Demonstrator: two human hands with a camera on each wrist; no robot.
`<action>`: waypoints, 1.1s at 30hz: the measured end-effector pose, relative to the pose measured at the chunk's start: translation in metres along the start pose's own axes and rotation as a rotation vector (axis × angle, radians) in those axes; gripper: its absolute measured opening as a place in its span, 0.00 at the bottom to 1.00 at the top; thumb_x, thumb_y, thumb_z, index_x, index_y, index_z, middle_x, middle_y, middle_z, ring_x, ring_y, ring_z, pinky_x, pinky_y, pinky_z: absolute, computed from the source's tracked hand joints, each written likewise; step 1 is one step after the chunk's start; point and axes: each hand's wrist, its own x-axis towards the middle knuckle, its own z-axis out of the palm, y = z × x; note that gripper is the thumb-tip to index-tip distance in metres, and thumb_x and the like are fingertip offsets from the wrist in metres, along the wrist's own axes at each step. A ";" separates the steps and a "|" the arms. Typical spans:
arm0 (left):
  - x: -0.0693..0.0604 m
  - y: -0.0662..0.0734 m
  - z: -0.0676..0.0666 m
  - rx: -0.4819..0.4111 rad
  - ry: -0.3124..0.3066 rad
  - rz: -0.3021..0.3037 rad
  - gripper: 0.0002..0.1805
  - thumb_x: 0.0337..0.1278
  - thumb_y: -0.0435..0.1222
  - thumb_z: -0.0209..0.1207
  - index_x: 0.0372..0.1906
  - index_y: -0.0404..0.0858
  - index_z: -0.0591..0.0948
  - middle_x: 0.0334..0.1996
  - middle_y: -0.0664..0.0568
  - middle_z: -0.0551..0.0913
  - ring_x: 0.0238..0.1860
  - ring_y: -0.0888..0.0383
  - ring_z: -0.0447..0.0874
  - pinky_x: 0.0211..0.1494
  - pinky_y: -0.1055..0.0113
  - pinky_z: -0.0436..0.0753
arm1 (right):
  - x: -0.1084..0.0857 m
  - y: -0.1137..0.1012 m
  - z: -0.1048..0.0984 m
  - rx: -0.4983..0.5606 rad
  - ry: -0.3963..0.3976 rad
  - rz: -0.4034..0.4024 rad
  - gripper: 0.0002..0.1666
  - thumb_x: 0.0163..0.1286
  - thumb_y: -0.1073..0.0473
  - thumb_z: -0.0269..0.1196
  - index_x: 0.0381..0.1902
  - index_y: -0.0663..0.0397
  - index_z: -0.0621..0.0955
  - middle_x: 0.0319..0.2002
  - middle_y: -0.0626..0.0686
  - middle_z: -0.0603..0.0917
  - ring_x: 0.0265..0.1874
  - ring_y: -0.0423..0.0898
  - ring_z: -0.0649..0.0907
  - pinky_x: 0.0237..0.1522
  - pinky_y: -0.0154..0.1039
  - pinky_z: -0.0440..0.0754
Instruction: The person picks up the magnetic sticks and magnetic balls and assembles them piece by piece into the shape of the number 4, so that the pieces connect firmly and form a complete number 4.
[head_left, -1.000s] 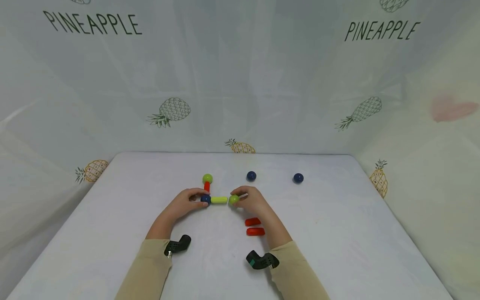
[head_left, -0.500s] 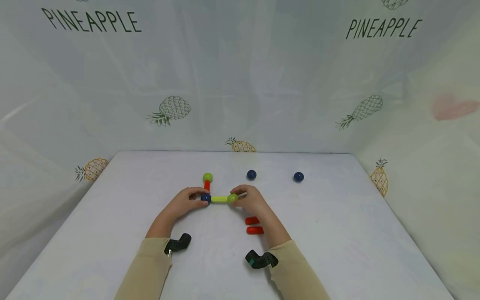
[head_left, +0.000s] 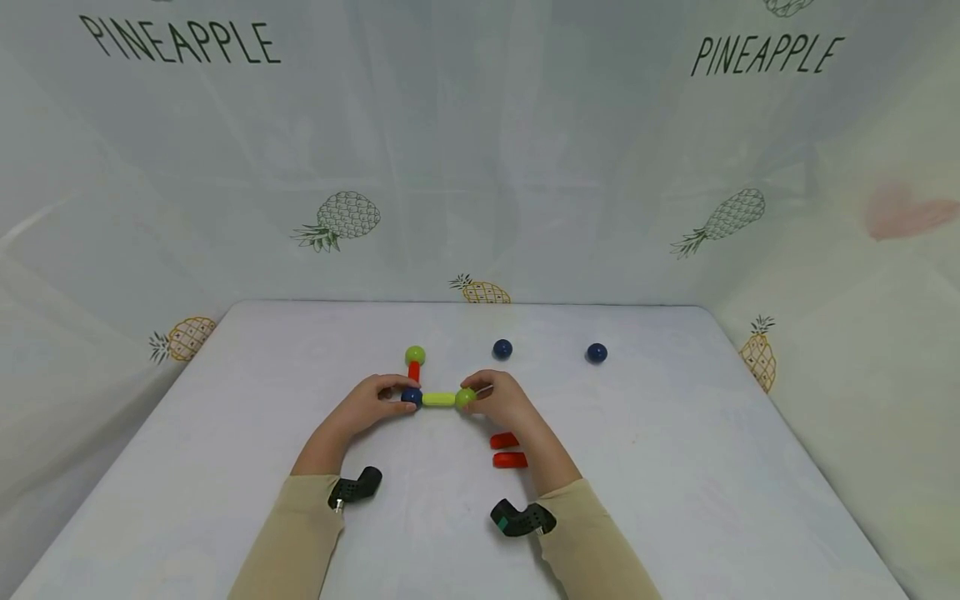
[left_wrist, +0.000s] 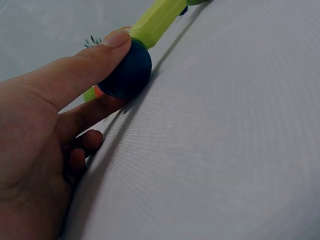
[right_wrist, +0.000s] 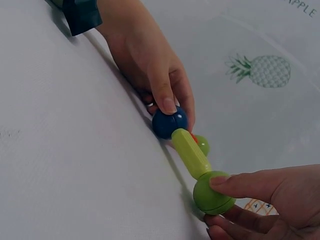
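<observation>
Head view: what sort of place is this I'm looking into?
Probably a staged tabletop filming spot, though the wider room is out of view: a pineapple-print sheet stands behind a white tabletop, and a black device sits at the right sleeve.

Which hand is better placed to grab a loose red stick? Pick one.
Probably the right hand: it is nearer the loose red sticks, though holding a green ball. The left hand holds a blue ball, farther off.
</observation>
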 end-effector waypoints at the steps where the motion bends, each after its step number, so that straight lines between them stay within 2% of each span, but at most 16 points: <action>1: 0.000 0.000 0.000 0.000 -0.002 0.000 0.20 0.52 0.41 0.71 0.52 0.43 0.85 0.49 0.50 0.80 0.45 0.51 0.70 0.51 0.56 0.69 | 0.000 0.000 0.000 -0.003 0.000 0.002 0.17 0.57 0.69 0.71 0.45 0.54 0.84 0.44 0.50 0.83 0.42 0.46 0.81 0.43 0.42 0.78; 7: 0.000 0.000 -0.002 -0.012 -0.013 0.002 0.21 0.52 0.42 0.71 0.52 0.43 0.84 0.52 0.48 0.80 0.50 0.50 0.72 0.56 0.53 0.69 | -0.001 -0.002 -0.003 -0.048 -0.007 0.013 0.18 0.57 0.66 0.72 0.47 0.53 0.84 0.44 0.49 0.82 0.43 0.48 0.80 0.45 0.43 0.78; 17: 0.000 -0.002 -0.002 -0.024 -0.022 -0.003 0.22 0.52 0.42 0.71 0.53 0.43 0.84 0.54 0.47 0.80 0.56 0.47 0.72 0.61 0.49 0.68 | -0.011 -0.007 -0.030 -0.072 0.038 -0.018 0.20 0.60 0.65 0.70 0.52 0.54 0.83 0.45 0.52 0.83 0.45 0.49 0.80 0.47 0.44 0.79; 24: 0.000 -0.004 -0.001 -0.022 -0.018 0.012 0.22 0.51 0.44 0.71 0.53 0.45 0.84 0.54 0.48 0.80 0.56 0.47 0.71 0.61 0.49 0.68 | -0.022 -0.005 -0.041 -0.117 -0.028 -0.029 0.19 0.60 0.62 0.71 0.50 0.54 0.83 0.43 0.51 0.82 0.42 0.48 0.79 0.42 0.41 0.80; 28: 0.000 -0.004 -0.001 -0.021 -0.023 0.023 0.22 0.52 0.44 0.71 0.53 0.44 0.84 0.54 0.47 0.80 0.56 0.47 0.72 0.61 0.48 0.68 | -0.028 -0.003 -0.045 -0.146 -0.055 0.004 0.16 0.59 0.61 0.72 0.46 0.51 0.84 0.38 0.48 0.81 0.40 0.47 0.79 0.40 0.41 0.78; 33: 0.000 -0.003 -0.001 -0.024 -0.023 0.025 0.22 0.52 0.43 0.71 0.53 0.43 0.84 0.55 0.47 0.80 0.58 0.46 0.71 0.62 0.47 0.67 | -0.035 0.000 -0.048 -0.160 -0.090 0.026 0.13 0.59 0.61 0.71 0.44 0.49 0.85 0.37 0.47 0.81 0.39 0.46 0.78 0.40 0.41 0.78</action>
